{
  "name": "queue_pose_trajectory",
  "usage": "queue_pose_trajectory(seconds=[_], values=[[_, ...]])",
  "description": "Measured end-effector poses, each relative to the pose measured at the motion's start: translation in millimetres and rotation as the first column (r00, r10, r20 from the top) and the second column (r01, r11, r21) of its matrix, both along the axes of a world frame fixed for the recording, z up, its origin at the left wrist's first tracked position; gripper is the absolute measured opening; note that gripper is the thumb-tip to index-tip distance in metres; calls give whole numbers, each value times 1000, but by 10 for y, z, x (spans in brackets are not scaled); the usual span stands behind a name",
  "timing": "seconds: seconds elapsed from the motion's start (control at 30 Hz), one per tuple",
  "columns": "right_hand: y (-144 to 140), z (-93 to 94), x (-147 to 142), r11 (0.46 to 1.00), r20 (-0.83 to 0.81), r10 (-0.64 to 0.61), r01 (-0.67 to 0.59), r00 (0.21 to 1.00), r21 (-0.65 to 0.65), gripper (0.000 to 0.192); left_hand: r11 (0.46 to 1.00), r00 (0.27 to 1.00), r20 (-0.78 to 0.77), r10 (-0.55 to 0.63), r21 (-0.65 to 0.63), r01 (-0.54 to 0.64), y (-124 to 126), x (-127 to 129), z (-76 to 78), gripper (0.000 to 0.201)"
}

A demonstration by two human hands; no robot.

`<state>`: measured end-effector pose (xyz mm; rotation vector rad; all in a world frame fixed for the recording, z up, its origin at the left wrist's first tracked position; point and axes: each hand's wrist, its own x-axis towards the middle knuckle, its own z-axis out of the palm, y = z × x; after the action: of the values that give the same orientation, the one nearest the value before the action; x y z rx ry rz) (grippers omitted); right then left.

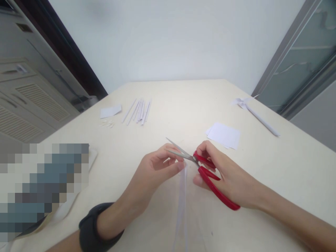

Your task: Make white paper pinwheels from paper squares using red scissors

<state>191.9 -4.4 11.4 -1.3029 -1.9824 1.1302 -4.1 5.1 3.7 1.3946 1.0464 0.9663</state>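
Note:
My right hand (223, 171) grips a pair of scissors (220, 194) with red handles, thumb and fingers in the loops. Their metal blades stand apart and point left, passing over the fingers of my left hand (160, 166). That hand pinches the top end of a thin, sheer white ribbon (181, 203) between thumb and fingers. From the pinch the ribbon hangs down toward the near edge of the view. Whether the blades touch the ribbon I cannot make out.
On the pale table (178, 105) lie several rolled white paper sticks (141, 111), a folded paper (110, 111) and small pale bits (107, 124). Right of them are stacked paper sheets (224, 134) and a paper roll (262, 120) tied with a bow. A blurred-out object (39, 189) sits left.

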Motion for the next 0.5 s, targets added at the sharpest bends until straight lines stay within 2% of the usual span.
queue_pose_trajectory(seconds=[0.27,0.5], values=[[0,-48,-7,991,69,-8,-1,998,136,28,999,999,45,19,32,-20,5,20,34,6],[1,-64,-23,981,91,-28,10,995,195,27,999,999,35,18,30,-19,5,8,35,9]])
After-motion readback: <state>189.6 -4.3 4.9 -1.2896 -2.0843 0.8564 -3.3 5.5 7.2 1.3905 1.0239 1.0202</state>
